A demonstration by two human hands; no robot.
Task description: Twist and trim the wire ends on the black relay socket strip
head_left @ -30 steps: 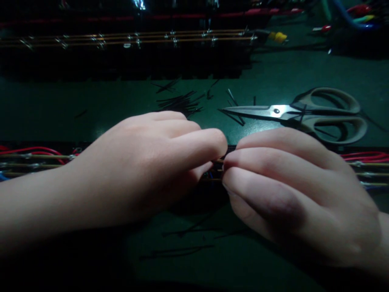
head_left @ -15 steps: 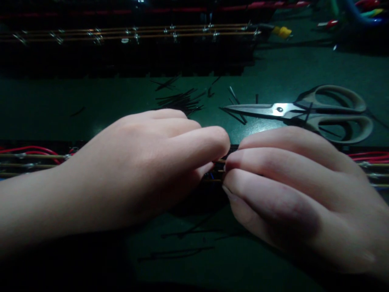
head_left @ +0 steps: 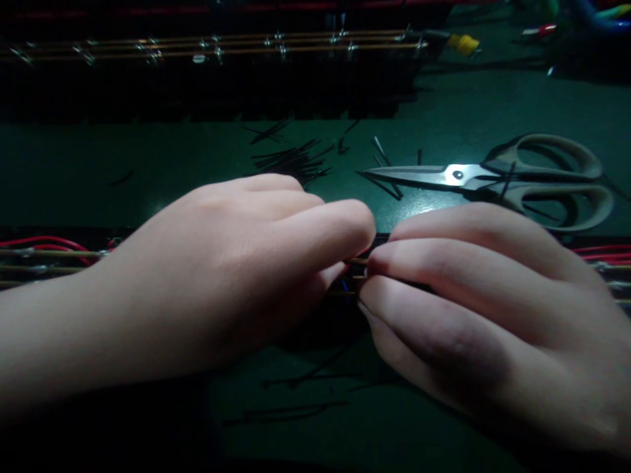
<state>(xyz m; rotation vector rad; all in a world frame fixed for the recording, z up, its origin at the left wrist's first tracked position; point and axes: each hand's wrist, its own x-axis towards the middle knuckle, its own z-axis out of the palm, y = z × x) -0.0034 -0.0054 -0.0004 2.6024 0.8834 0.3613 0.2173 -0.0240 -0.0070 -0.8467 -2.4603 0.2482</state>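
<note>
Over the middle of a dark assembly with long brass-coloured rods (head_left: 59, 253) and red wires (head_left: 52, 242), my two hands almost meet at the fingertips. My left hand (head_left: 241, 263) has its fingers curled together, and what they pinch is hidden beneath them. My right hand (head_left: 473, 309) is closed too, fingertips pressed together at the rods; whatever lies between them cannot be made out. A short stretch of rods and a bit of blue wire (head_left: 346, 285) show in the gap between the hands.
Grey-handled scissors (head_left: 458, 175) lie beyond my right hand on the green work surface (head_left: 187, 148). Black cut strips (head_left: 293, 161) are scattered beside them, and dark ties (head_left: 296, 412) lie nearer me. A similar rod assembly (head_left: 236, 46) with a yellow-wrapped end (head_left: 463, 44) runs across the back.
The view has shifted slightly, and the right fingertips sit a touch closer to the left hand's side. Both hands keep the same closed pose over the rods.
</note>
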